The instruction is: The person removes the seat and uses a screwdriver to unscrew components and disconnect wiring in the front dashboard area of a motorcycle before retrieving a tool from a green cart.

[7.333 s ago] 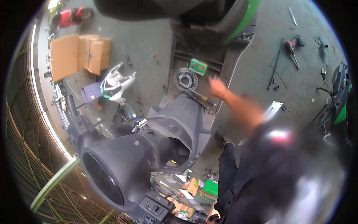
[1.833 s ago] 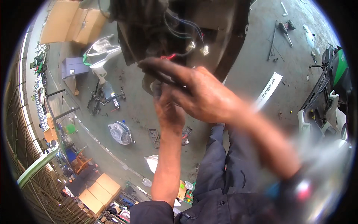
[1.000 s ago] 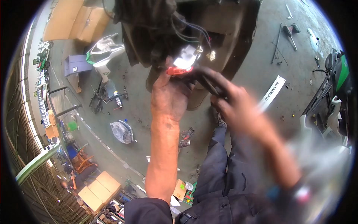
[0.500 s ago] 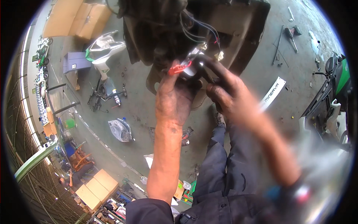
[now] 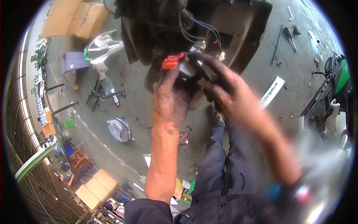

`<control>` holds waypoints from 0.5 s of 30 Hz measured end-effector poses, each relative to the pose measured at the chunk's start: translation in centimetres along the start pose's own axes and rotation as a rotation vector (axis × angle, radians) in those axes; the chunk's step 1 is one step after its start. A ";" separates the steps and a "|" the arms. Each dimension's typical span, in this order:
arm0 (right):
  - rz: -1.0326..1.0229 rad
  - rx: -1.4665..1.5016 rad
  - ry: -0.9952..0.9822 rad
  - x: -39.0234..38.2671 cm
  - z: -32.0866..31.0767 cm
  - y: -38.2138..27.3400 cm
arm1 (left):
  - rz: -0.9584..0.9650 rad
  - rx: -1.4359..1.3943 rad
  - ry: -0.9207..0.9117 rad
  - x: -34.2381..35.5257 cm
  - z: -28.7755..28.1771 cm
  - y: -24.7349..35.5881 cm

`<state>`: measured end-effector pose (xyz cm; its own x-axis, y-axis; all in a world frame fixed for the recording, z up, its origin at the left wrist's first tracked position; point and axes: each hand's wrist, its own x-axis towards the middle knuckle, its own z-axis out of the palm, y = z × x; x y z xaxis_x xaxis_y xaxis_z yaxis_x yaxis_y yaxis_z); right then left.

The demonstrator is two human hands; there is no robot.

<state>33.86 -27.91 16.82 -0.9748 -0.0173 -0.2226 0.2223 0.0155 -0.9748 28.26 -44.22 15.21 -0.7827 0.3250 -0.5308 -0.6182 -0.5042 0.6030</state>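
A red connector (image 5: 172, 61) was pinched at the fingertips of the left hand (image 5: 171, 99), grip clenched on it and on the pale block just beside it. The connector was held up against the underside of a dark scooter body panel (image 5: 227, 30), near the top centre of the view. The right hand (image 5: 227, 95) was curled around a black wire bundle (image 5: 203, 69) next to the connector, grip grasping it; the right forearm was blurred. Thin black and white wires (image 5: 194, 28) were seen running from the panel down toward both hands, and a small white plug (image 5: 221, 56) was hanging just beside the right fingers. Both hands were dirtied with grease.

Dark trousers (image 5: 220, 164) were seen below the hands, over a concrete floor (image 5: 126, 108). On the floor, a white scooter fairing (image 5: 100, 46) was lying well to the left, with a crumpled plastic bag (image 5: 118, 129) lower down. Flattened cardboard (image 5: 74, 18) was seen at upper left and a white strip (image 5: 273, 91) to the right. A green and black scooter (image 5: 335, 89) was parked at the right edge.
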 end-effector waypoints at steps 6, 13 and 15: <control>0.081 -0.017 -0.023 -0.2 0.1 0.0 | 0.000 0.017 -0.025 -0.1 0.0 0.6; -0.016 -0.122 0.096 -0.5 1.2 0.9 | 0.205 0.116 -0.040 -0.9 1.3 -1.4; -0.130 -0.179 0.166 -0.6 1.9 1.1 | 0.240 0.105 -0.007 -0.6 1.6 -2.2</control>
<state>34.74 -29.75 15.87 -0.9881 0.1333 -0.0764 0.1024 0.2007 -0.9743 30.01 -42.00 15.19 -0.9083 0.2114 -0.3610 -0.4181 -0.4815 0.7702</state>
